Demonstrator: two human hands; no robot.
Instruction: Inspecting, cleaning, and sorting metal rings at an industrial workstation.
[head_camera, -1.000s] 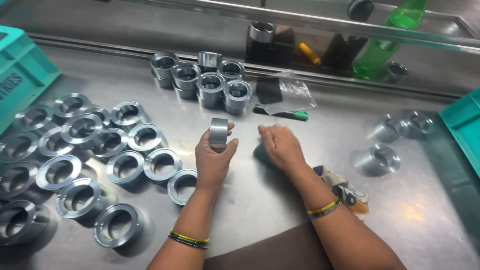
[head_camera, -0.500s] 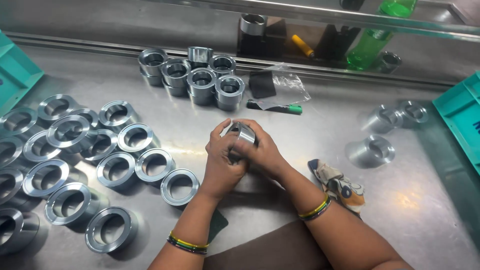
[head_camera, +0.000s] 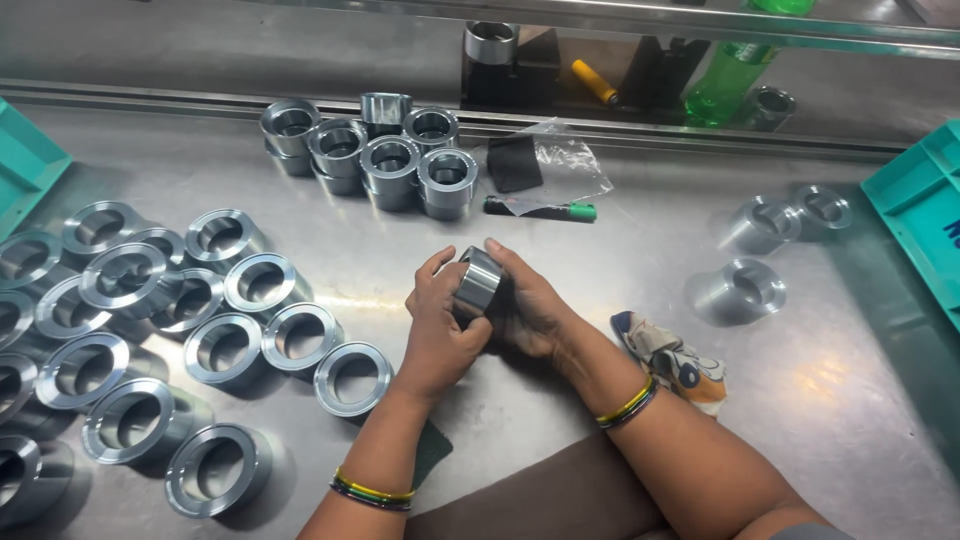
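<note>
A short metal ring (head_camera: 477, 281) is held above the steel table (head_camera: 620, 400), just in front of the person, clasped between both hands. It is gripped by the left hand (head_camera: 440, 330) from below and its near side, and cupped by the right hand (head_camera: 530, 310) from its right. Its curved wall is turned toward the camera; its axis is tilted, running roughly left-up to right-down. Flanged rings (head_camera: 240, 350) are spread to the left.
</note>
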